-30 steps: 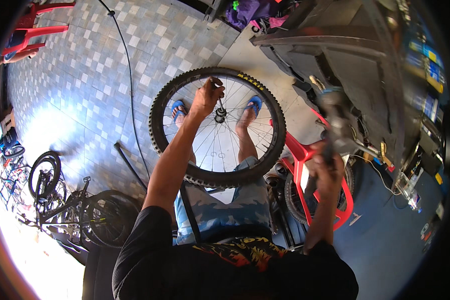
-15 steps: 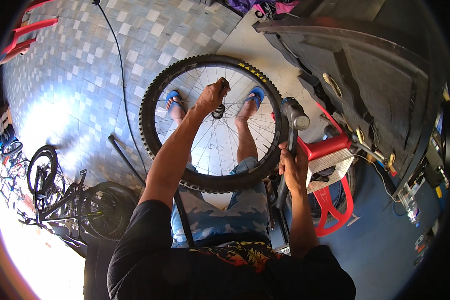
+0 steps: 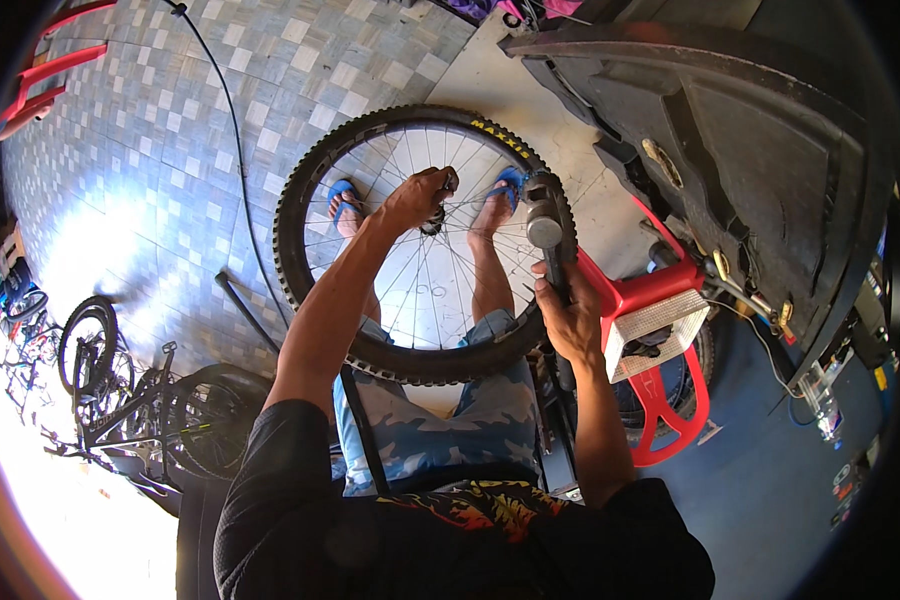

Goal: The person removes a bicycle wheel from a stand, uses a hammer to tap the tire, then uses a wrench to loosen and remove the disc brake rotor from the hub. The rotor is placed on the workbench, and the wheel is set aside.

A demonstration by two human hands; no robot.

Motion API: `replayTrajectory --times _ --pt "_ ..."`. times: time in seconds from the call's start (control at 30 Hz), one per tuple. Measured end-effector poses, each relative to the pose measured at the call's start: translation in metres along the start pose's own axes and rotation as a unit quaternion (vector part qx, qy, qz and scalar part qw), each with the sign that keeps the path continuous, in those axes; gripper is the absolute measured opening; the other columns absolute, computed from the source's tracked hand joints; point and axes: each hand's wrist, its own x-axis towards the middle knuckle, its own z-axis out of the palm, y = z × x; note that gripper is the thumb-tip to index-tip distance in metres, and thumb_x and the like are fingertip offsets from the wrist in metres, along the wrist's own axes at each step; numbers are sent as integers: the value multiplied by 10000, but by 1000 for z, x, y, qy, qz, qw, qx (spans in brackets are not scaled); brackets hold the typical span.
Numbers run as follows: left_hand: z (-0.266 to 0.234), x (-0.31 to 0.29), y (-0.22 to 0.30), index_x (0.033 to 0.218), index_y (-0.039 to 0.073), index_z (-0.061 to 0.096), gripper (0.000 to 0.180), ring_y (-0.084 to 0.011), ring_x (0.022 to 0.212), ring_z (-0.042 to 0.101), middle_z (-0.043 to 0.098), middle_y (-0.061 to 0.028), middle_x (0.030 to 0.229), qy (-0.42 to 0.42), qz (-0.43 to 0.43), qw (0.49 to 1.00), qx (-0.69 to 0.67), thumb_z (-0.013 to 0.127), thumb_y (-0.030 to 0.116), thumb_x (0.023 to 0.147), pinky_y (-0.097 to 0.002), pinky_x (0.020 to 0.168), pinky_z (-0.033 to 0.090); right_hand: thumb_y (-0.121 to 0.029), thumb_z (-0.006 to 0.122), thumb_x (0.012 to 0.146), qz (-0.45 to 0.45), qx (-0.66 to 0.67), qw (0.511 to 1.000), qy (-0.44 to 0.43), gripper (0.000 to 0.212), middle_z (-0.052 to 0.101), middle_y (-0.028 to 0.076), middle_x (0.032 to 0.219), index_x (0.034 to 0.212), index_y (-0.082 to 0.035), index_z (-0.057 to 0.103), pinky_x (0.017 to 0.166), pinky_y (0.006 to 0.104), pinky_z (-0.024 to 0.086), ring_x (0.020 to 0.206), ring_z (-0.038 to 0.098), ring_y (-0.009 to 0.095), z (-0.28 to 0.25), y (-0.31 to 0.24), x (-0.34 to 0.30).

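A bicycle wheel [image 3: 292,240] with a knobby black tyre lies across my knees. Its dark hub [image 3: 431,225] shows just below my left hand [image 3: 416,198], which is closed in a fist above the spokes. A dark end of something pokes out of that fist, too small to make out. My right hand [image 3: 572,318] grips the handle of a hammer [image 3: 544,232]. The hammer's head is raised over the right side of the rim, apart from my left hand.
A red stool [image 3: 660,290] stands close to my right, beside a dark wooden cabinet [image 3: 730,170]. On the tiled floor at left lie a black cable [image 3: 238,150] and a dark bar [image 3: 245,312]. Several bicycles [image 3: 130,400] are at lower left, red chairs [image 3: 60,68] at upper left.
My right hand has swung the hammer leftward, from outside the tyre to over the rim. My left hand stays above the hub, hardly moved.
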Motion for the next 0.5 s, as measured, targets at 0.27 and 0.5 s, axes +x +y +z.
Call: replayTrajectory --times 0.27,0.5 --pt "7 -3 -15 1019 53 618 87 -313 822 689 685 -148 868 5 -56 998 -5 668 78 952 -412 741 521 -113 644 979 -13 -25 999 -15 151 553 -28 787 1122 -66 660 614 257 405 674 471 65 8 -7 10" --pt "15 -3 -26 1017 59 617 89 -305 794 678 675 -141 843 -11 -49 999 -20 661 111 959 -406 730 515 -173 670 972 -23 -57 998 -17 181 612 4 770 1109 -56 676 648 284 445 701 533 90 10 -4 14"
